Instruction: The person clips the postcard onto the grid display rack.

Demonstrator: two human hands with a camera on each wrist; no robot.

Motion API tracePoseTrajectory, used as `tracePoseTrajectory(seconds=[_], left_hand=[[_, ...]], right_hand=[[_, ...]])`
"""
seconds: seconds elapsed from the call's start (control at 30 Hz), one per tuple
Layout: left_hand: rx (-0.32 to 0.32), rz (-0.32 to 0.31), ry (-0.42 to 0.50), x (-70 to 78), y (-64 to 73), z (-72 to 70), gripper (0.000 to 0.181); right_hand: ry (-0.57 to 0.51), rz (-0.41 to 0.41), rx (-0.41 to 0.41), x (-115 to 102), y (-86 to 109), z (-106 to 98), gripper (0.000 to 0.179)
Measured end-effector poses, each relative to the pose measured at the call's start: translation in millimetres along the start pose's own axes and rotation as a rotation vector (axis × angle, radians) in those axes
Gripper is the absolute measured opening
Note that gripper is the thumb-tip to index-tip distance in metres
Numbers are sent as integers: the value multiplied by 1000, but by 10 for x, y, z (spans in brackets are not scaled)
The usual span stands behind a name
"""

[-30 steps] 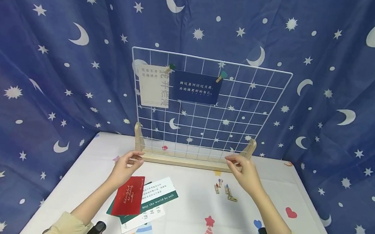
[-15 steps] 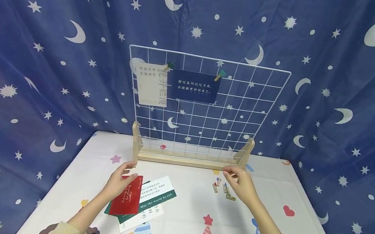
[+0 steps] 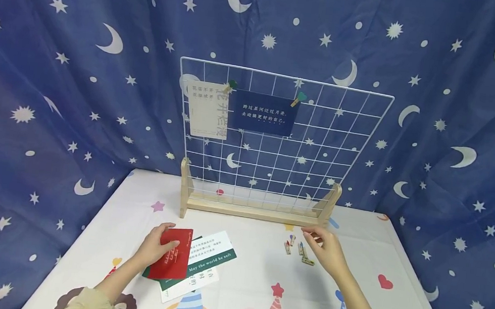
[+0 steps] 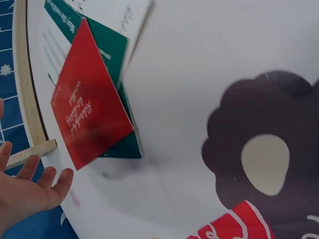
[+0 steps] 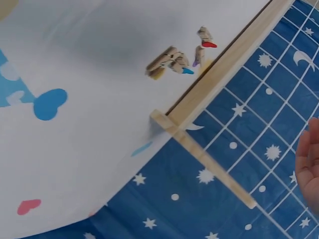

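Observation:
My left hand (image 3: 154, 245) is over the left edge of a red card (image 3: 176, 262), its thumb stretched across the card's face. In the left wrist view the fingers (image 4: 62, 183) are spread beside that red card, with no grip on it visible. Beneath it lie a green-and-white card (image 3: 212, 260) and a white card (image 3: 206, 279), partly covered. Loosely bent and holding nothing, my right hand (image 3: 327, 252) hovers to the right of several small wooden clothespins (image 3: 302, 252). Their coloured tips show in the right wrist view.
Behind the hands stands a white wire grid (image 3: 268, 166) in a wooden base (image 3: 251, 211). Clothespins with green tops hold a cream card (image 3: 206, 113) and a navy card (image 3: 262, 113) on it. A starry blue curtain (image 3: 437, 93) hangs behind the patterned tablecloth (image 3: 251, 254).
The left hand has come down from near the grid's base onto the red card. My right hand has dropped slightly and stays near the clothespins. The head view has shifted a little.

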State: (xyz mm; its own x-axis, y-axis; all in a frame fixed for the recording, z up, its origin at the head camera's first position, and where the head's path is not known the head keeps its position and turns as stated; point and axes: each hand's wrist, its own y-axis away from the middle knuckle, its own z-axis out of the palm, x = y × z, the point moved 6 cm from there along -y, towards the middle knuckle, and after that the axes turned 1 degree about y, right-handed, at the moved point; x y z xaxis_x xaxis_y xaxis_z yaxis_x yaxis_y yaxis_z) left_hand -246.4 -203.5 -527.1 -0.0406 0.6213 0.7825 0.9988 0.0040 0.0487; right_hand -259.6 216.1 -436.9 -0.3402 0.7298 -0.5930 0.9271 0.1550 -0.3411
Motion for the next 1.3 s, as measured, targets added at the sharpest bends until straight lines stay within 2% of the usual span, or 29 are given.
tracePoseTrajectory(seconds=[0.13, 0.37, 0.6, 0.73, 0.83, 1.0, 1.3], left_hand=[[-1, -18, -70, -93, -43, 30, 70], [-11, -114, -148, -202, -64, 108, 97], [-152, -208, -241, -265, -27, 246, 123], [-193, -246, -296, -320, -7, 301, 133], [-200, -254, -330, -346, 0, 344, 136], [-173, -253, -363, -367, 5, 389, 131], [-155, -231, -324, -349, -1, 390, 123]], right_hand=[[-3, 20, 12, 85, 49, -17, 13], [-5, 22, 37, 162, 89, -16, 12], [-14, -24, 71, 180, 104, -11, 11], [-17, -15, 68, 194, 108, 4, 11], [-18, 11, 56, 221, 110, 30, 11], [-31, 21, 45, 257, 126, 74, 10], [-62, 56, 40, 343, 140, 155, 10]])
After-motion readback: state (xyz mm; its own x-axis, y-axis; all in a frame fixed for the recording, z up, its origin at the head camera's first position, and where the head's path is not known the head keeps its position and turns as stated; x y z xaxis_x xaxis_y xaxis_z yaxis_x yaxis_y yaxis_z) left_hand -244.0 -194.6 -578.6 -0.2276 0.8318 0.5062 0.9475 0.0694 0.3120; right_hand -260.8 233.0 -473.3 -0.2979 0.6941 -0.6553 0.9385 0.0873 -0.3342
